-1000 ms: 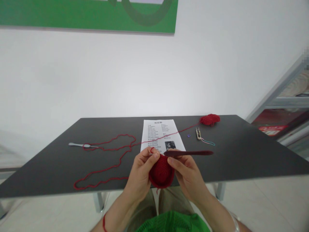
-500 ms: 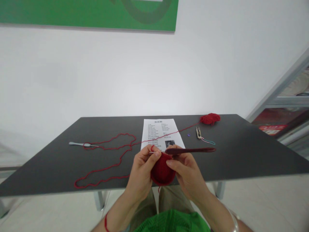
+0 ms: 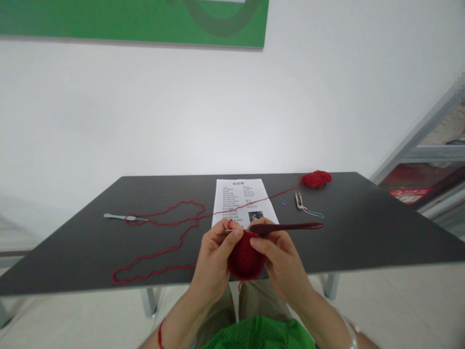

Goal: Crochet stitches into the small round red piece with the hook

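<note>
I have the left hand (image 3: 214, 261) closed on a red crocheted cup (image 3: 246, 259), pinching its upper rim between thumb and fingers, with a strand of red yarn (image 3: 174, 254) caught over the raised index finger. The cup sits between both hands, just above the front edge of the bench (image 3: 363, 232). The right hand (image 3: 281, 264) is clenched on a crochet hook (image 3: 286, 226). Its dark red handle points right, and its slim metal shaft shows beside the left thumb. From here I can't tell where the tip sits in the stitches.

Past the hands, a printed pattern sheet (image 3: 240, 198) lies near the far edge of the bench, and a ball of red yarn (image 3: 316, 179) sits towards the far right corner. The strand runs from the ball across the sheet, then falls into loose loops on the left, near a slim metal needle (image 3: 116, 216). Thread snips (image 3: 299, 200) with a teal cord (image 3: 314, 214) lie just below the ball, and a small purple stitch marker (image 3: 284, 203) lies between them and the sheet.
</note>
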`<state>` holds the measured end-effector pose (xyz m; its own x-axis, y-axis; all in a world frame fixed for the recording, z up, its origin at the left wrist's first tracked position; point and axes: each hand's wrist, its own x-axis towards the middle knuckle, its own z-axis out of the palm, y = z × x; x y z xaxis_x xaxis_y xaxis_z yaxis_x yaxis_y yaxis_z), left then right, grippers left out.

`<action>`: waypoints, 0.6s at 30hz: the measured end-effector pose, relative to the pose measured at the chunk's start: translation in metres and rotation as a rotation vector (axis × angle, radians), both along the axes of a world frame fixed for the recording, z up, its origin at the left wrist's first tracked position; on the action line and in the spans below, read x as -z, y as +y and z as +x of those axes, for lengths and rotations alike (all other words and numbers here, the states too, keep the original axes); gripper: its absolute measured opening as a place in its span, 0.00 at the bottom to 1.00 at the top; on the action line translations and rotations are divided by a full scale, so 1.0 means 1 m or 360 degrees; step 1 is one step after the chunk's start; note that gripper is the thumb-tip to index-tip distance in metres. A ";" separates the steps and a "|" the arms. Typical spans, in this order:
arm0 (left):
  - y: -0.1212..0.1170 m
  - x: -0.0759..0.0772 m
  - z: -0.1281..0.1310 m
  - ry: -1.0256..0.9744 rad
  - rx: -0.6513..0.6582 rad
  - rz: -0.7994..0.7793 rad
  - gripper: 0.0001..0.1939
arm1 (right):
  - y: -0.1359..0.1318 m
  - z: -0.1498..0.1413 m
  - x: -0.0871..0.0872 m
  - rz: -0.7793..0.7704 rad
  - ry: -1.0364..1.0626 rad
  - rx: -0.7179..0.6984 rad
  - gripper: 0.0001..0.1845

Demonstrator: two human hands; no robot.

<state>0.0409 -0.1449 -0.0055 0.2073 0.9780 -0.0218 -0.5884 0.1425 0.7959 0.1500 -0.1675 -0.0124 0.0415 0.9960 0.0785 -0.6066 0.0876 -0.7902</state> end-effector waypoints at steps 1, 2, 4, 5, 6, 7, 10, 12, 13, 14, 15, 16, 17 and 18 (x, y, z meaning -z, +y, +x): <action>0.000 0.000 0.000 0.0009 0.0002 0.0000 0.13 | 0.000 0.000 -0.001 -0.0001 -0.0004 0.0002 0.05; 0.000 0.000 0.000 0.0012 0.0005 -0.0003 0.13 | -0.001 0.000 -0.001 -0.0002 -0.0008 0.0004 0.05; 0.000 0.000 0.000 0.0001 0.0016 -0.0014 0.13 | -0.001 -0.001 -0.002 -0.0001 -0.0014 0.0005 0.05; 0.000 0.000 0.000 -0.0009 0.0023 -0.0019 0.13 | -0.002 -0.001 -0.003 0.0003 -0.0016 0.0003 0.05; 0.000 0.000 0.000 -0.0018 0.0028 -0.0024 0.13 | -0.002 0.000 -0.002 0.0007 -0.0016 0.0003 0.06; 0.000 0.000 0.000 -0.0026 0.0033 -0.0029 0.13 | -0.002 0.000 -0.002 0.0010 -0.0016 0.0001 0.06; 0.000 0.000 0.000 -0.0035 0.0040 -0.0040 0.13 | -0.002 0.000 -0.001 0.0011 -0.0010 -0.0021 0.06; 0.000 0.001 0.000 -0.0032 0.0039 -0.0046 0.13 | -0.001 0.000 0.000 0.0005 -0.0007 -0.0035 0.06; 0.000 0.001 0.000 -0.0033 0.0040 -0.0047 0.14 | -0.001 0.000 0.001 0.0004 -0.0003 -0.0039 0.06; 0.000 0.001 0.000 -0.0035 0.0040 -0.0049 0.14 | -0.001 0.000 0.001 0.0004 0.0004 -0.0040 0.06; 0.000 0.001 0.000 -0.0038 0.0043 -0.0050 0.14 | -0.001 0.000 0.001 0.0006 0.0011 -0.0043 0.06; 0.000 0.002 0.000 -0.0040 0.0045 -0.0050 0.13 | -0.001 0.000 0.001 0.0007 0.0018 -0.0046 0.06; 0.000 0.002 0.000 -0.0041 0.0046 -0.0052 0.13 | -0.001 0.000 0.001 0.0008 0.0024 -0.0052 0.06; 0.000 0.002 0.000 -0.0041 0.0048 -0.0052 0.13 | -0.001 0.000 0.001 0.0010 0.0031 -0.0057 0.07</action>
<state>0.0412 -0.1446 -0.0071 0.2376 0.9702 -0.0478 -0.6035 0.1860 0.7754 0.1495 -0.1684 -0.0139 0.0074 0.9964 0.0842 -0.6248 0.0703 -0.7776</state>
